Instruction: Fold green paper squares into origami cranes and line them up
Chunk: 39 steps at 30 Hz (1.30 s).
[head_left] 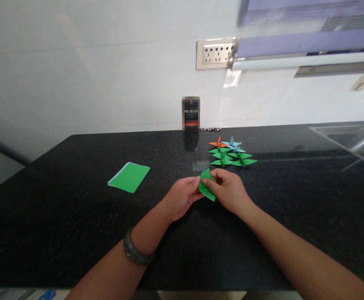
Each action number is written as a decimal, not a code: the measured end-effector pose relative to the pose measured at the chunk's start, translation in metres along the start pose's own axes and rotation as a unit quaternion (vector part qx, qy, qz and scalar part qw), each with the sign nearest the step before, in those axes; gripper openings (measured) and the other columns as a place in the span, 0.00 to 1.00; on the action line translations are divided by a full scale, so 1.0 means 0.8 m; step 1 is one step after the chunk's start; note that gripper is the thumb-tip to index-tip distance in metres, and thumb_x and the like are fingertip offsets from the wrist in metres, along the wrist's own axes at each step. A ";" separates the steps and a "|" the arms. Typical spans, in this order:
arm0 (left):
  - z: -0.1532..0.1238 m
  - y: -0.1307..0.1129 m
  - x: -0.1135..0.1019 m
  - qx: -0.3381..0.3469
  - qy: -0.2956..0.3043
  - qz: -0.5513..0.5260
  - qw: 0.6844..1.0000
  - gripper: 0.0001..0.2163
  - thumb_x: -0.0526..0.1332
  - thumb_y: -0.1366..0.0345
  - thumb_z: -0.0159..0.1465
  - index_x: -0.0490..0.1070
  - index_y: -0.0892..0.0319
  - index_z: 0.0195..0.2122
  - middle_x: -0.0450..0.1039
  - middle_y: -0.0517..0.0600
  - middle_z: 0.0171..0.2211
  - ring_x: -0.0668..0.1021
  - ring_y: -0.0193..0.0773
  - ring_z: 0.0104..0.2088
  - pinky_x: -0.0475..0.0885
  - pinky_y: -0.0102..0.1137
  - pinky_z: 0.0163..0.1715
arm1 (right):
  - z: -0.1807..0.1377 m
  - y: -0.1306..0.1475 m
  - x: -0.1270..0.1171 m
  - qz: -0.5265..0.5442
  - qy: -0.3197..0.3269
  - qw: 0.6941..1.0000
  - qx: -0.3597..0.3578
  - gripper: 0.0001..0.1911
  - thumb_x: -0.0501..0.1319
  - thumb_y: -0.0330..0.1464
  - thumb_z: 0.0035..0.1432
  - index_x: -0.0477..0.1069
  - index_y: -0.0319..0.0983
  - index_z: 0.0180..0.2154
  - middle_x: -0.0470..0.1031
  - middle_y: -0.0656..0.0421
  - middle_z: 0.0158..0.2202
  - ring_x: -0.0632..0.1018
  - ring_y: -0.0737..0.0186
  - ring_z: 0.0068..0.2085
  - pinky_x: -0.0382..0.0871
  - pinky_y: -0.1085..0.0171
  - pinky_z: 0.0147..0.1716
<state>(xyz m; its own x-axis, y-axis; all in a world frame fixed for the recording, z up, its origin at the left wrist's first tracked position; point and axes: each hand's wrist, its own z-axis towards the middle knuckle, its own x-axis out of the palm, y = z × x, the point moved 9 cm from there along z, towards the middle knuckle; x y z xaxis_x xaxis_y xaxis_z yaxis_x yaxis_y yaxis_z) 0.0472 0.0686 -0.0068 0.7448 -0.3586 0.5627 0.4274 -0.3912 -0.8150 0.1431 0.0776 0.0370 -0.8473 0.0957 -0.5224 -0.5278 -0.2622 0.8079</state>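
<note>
A folded piece of green paper [208, 188] is held between both hands above the dark countertop. My left hand [183, 196] pinches its left edge, fingers closed, with some fingertips hidden behind it. On the right side, my right hand [230, 188] grips the same paper, the thumb lying on its face. Just beyond the hands stand several folded paper cranes: an orange crane [218, 143], light blue cranes [232, 143] and green cranes [223, 160]. To the left lies a stack of square paper [129, 177], green on top with pale blue showing at its edge.
A blurred dark upright object [191, 114] leans at the wall, with a beaded strap [210, 129] beside it. A metal sink [353, 139] is set into the black countertop [84, 233] at right. A socket panel [216, 54] is on the tiled wall.
</note>
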 end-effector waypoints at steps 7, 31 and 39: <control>-0.002 -0.005 0.006 -0.004 0.000 0.064 0.998 0.11 0.64 0.62 0.55 0.74 0.65 0.34 0.74 0.51 0.30 0.75 0.33 0.32 0.68 0.31 0.40 | -0.001 0.005 -0.004 -0.027 -0.009 1.000 -0.002 0.08 0.57 0.32 0.50 0.68 0.37 0.23 0.64 0.64 0.18 0.64 0.70 0.21 0.57 0.71 0.21; -0.003 -0.009 0.003 -0.008 -0.017 0.202 0.979 0.10 0.61 0.70 0.51 0.74 0.64 0.35 0.73 0.48 0.27 0.72 0.32 0.29 0.65 0.29 0.34 | 0.000 0.009 -0.001 -0.031 -0.001 0.999 -0.031 0.07 0.58 0.30 0.50 0.74 0.38 0.29 0.71 0.60 0.22 0.71 0.67 0.25 0.63 0.68 0.25; -0.002 -0.005 -0.001 -0.008 -0.028 0.173 0.984 0.10 0.62 0.66 0.52 0.74 0.65 0.34 0.73 0.49 0.27 0.73 0.32 0.29 0.66 0.29 0.33 | -0.001 0.006 0.002 -0.012 0.002 1.000 -0.025 0.06 0.59 0.31 0.49 0.74 0.38 0.29 0.70 0.60 0.22 0.70 0.67 0.25 0.64 0.68 0.24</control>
<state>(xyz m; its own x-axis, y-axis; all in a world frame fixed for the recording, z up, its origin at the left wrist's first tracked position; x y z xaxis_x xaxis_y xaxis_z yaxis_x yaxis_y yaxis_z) 0.0442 0.0691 -0.0038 0.8717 -0.4261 0.2421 0.1347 -0.2666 -0.9543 0.1391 0.0755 0.0394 -0.8343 0.0992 -0.5423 -0.5439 -0.3085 0.7804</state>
